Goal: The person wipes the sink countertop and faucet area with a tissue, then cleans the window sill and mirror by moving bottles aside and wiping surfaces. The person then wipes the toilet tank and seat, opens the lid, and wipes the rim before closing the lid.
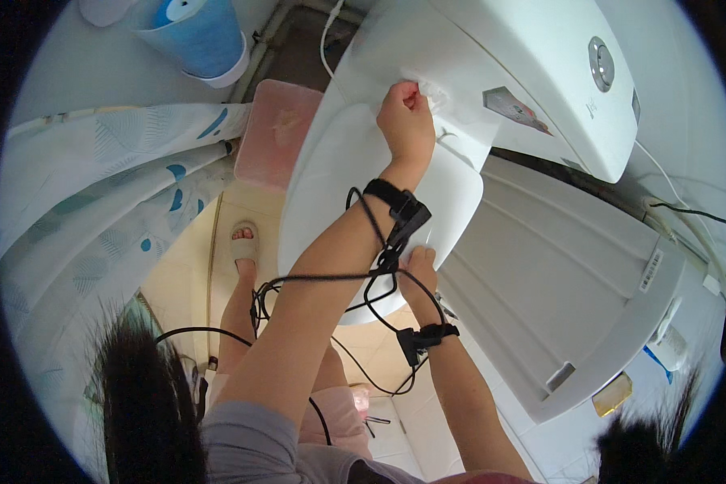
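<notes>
My left hand (406, 124) is curled around a crumpled white wipe or tissue (437, 97) and presses it to the white ceramic behind the toilet seat. Below it lies the closed toilet lid (333, 175), and the cistern (538, 66) rises beyond. At the lid's front right edge rests my right hand (420, 266), its fingers bent over the rim. Part of this hand is hidden by black cables, so whether it holds anything is unclear. A black strap (399, 202) with cable circles my left wrist; another strap (426, 339) is on my right.
A patterned shower curtain (127, 181) hangs at left. Near the toilet lies a pink plastic piece (278, 133); a blue container (202, 42) is above it. A large white ribbed panel (556, 260) stands at right, near a white bottle (670, 348). Loose black cables (327, 277) cross between my arms.
</notes>
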Available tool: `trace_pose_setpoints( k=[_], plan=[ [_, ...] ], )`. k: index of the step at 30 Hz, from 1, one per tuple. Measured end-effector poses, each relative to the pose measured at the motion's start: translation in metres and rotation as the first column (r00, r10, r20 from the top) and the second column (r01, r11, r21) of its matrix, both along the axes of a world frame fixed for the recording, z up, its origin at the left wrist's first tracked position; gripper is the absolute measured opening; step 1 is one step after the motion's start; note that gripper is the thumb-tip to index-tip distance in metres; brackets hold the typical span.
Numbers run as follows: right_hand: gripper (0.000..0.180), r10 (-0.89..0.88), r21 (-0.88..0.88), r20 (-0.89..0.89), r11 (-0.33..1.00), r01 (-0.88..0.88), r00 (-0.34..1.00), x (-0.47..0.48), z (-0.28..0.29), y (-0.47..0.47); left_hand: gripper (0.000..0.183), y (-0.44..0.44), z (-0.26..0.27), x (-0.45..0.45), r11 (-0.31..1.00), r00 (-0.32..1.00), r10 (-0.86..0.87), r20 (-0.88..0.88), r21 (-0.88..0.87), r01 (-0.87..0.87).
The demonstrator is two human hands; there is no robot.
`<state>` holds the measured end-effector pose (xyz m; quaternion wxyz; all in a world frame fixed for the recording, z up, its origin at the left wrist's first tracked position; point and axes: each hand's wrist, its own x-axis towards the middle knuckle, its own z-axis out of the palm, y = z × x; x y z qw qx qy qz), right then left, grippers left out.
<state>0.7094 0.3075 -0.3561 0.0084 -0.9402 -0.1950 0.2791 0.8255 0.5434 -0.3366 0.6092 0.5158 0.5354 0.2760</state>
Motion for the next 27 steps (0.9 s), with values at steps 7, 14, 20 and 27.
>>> trace_pose_setpoints(
  k=[7,14,20,27],
  plan=[
    [0.056,-0.021,0.021,-0.026,1.000,0.021,0.999,0.000,0.001,0.001,0.017,0.028,-0.040,0.006,0.958,0.967,0.252,-0.027,-0.131,-0.253],
    [0.054,-0.040,0.067,-0.059,0.997,0.044,0.997,0.001,0.005,0.003,0.016,0.069,-0.068,-0.028,0.804,0.895,-0.124,-0.429,0.485,0.344],
    [0.054,-0.078,0.045,-0.060,0.996,0.081,0.995,0.001,0.005,0.004,0.017,0.100,-0.083,-0.033,0.640,0.738,-0.255,-0.625,0.462,0.613],
    [0.055,-0.069,-0.011,-0.054,0.998,0.068,0.996,0.002,0.000,0.002,0.024,0.164,-0.072,-0.084,0.637,0.756,-0.335,-0.562,0.457,0.621]
  ],
)
